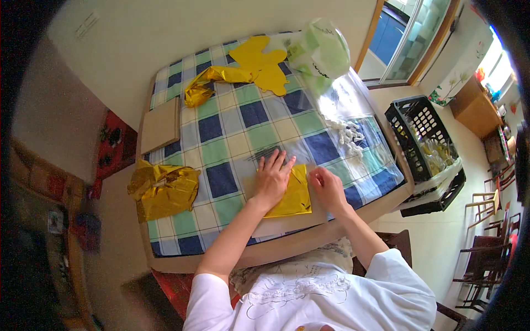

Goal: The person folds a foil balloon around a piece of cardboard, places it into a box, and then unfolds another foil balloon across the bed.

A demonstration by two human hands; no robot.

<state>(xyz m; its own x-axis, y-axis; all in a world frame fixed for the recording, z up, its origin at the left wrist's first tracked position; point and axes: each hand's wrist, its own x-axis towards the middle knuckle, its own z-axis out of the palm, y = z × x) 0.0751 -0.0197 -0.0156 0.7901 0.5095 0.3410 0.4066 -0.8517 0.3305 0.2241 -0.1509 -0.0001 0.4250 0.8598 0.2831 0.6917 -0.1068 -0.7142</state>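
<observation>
On the checked cloth near the table's front edge lies a folded gold foil piece, flat and roughly rectangular. My left hand rests flat on its left part, fingers stretched out and apart. Just off its right edge is my right hand, with fingers curled in; whatever is in them, if anything, is hidden. A clear plastic sheet or bag with dark print shows around the foil and my left hand. A crumpled gold foil piece lies to the left, and flat gold foil shapes lie at the back.
A tan cardboard piece lies at the table's left. A green-white plastic bag stands at the back right, with white cords nearer. Black crates holding plastic packs stand right of the table. Wooden chairs are farther right.
</observation>
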